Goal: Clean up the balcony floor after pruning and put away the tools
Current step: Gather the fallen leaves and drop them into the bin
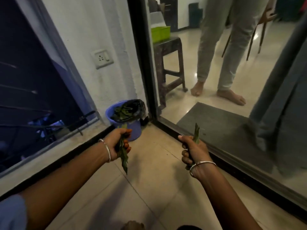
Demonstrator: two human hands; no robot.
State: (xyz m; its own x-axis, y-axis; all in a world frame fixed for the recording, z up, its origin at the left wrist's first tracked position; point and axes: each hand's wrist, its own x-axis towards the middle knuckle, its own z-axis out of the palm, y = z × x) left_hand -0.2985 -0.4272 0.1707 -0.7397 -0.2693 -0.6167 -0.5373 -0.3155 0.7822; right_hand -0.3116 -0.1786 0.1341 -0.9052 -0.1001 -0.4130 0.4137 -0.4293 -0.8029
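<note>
Left hand (pixel 118 141): fingers curled tight round a bunch of leaf cuttings (pixel 124 161). The dark green blades hang below the fist and a short tip shows above it. A silver bangle (pixel 107 150) is on the wrist. Right hand (pixel 193 151): a closed fist round a second sprig (pixel 196 133), with one narrow leaf standing up above the thumb. A like second bangle (pixel 201 164) is on that wrist. Both hands are held above the balcony floor (pixel 149 183), which is beige tile. They are apart from each other, the left one just before the blue bucket (pixel 135 128). The bucket stands on the floor in the corner, against the white wall and beside the black door frame (pixel 141 55). It is lined with a black bag (pixel 137 103) and holds a heap of green leaves (pixel 122 112). Wall fitting: a white socket plate (pixel 102 58), above and left of the bucket. To the left, a low ledge (pixel 49 151) with darkness beyond. Through the doorway there is a dark stool (pixel 171 52) carrying a green tray (pixel 160 33), and beside it a barefoot person in light trousers (pixel 214 47) standing on the polished indoor floor. A grey doormat (pixel 216 128) lies just inside the door track (pixel 224 165). A grey curtain (pixel 282 97) hangs at the far right.
</note>
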